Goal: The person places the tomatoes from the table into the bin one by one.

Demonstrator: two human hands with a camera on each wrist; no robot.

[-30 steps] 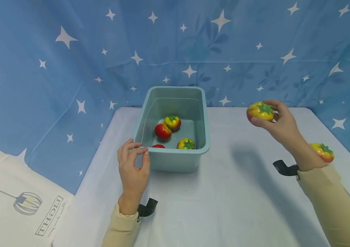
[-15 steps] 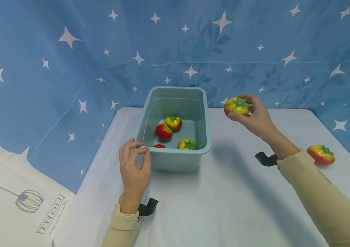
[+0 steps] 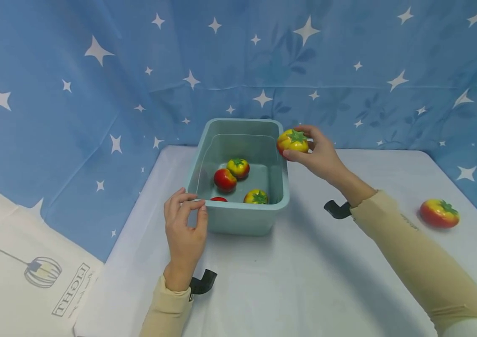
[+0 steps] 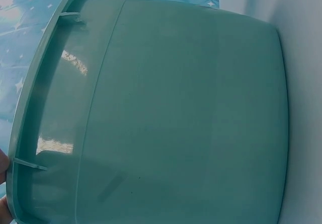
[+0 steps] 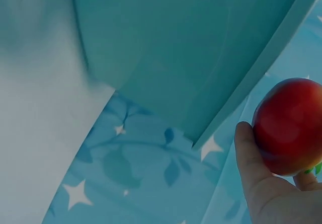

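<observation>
A teal plastic bin stands on the table, with several artificial tomatoes, such as a red one and a yellow one with a green star-shaped top, lying inside. At its near left corner my left hand pinches the rim between thumb and fingers; those fingertips show at the edge of the left wrist view. Held by thumb and fingers of my right hand, a red-and-yellow tomato overlaps the bin's right rim in the head view. Its red underside faces the right wrist camera.
Another red-and-yellow tomato lies at the right side of the white-covered table. Behind the table hangs a blue star-patterned cloth. A cream printed cloth is at the lower left.
My right hand has carried its tomato leftward from the table's right side to the bin's right rim. My left hand stays at the corner of the bin.
</observation>
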